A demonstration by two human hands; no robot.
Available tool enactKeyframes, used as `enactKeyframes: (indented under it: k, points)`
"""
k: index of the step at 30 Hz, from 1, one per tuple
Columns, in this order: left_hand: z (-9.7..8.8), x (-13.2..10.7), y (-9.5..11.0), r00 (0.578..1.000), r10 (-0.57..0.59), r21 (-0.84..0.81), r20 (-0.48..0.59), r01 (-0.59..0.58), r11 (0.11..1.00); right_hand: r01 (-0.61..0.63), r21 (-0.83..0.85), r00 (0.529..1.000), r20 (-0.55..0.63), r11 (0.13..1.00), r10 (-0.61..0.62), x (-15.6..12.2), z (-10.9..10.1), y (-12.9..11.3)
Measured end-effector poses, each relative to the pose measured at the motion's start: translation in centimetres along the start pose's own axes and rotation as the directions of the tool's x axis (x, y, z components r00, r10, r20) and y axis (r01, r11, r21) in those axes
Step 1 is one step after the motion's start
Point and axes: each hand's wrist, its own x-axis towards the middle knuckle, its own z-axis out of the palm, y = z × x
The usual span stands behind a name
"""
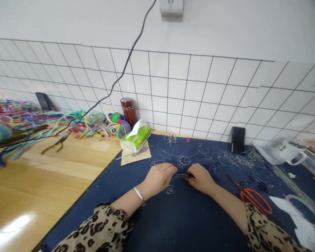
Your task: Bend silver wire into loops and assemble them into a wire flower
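Nearest me, both leopard-print sleeves rested on the dark blue mat (173, 224), with a silver bangle (139, 194) on the left wrist. Just beyond, the hands sat close together. The right hand (201, 178) was closed round the handles of the pliers (185, 176), and the left hand (159, 176) was curled, knuckles up, with its fingertips at the pliers' nose. I could not tell whether those fingers pinched any wire, since it was too fine to see.

A small wire coil (170, 190) lay on the mat, touching the near edge of the left hand. I judged it could easily be flattened under the palm or snagged on the bangle. With fingertips that tight to the nose, a slip of the pliers could nip skin.

To the right, the orange scissors (254, 199) lay near the right forearm, where a sweep of the sleeve might drag them. Farther off, a wire flower (184, 161) and the loose wire (241, 161) by the phone (238, 140) could tangle with anything pushed back.
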Motion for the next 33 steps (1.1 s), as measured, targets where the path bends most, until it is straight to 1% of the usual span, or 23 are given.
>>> enactKeyframes:
  k: [6, 10, 17, 23, 33]
  points:
    - [-0.6, 0.1, 0.2, 0.999, 0.042, 0.080, 0.008, -0.042, 0.996, 0.000, -0.018, 1.000, -0.010, 1.000, 0.000, 0.1, -0.2, -0.2]
    - [-0.7, 0.1, 0.0, 0.999, 0.048, 0.106, 0.000, -0.048, 0.993, 0.009, -0.034, 1.000, -0.008, 0.999, -0.010, 0.2, -0.1, -0.1]
    - [-0.3, -0.1, -1.0, 0.998, -0.008, 0.114, -0.069, 0.016, 0.993, -0.007, -0.027, 1.000, 0.025, 1.000, 0.008, 0.3, 0.1, 0.0]
    - [-0.2, -0.2, -2.4, 0.986, -0.091, 0.117, -0.140, 0.108, 0.987, -0.030, -0.009, 0.998, 0.049, 1.000, 0.031, 0.3, 0.3, 0.1]
    - [-0.2, 0.0, -2.6, 0.976, -0.092, 0.105, -0.196, 0.114, 0.988, -0.011, -0.014, 0.999, 0.035, 1.000, 0.012, 0.4, 0.0, 0.0]
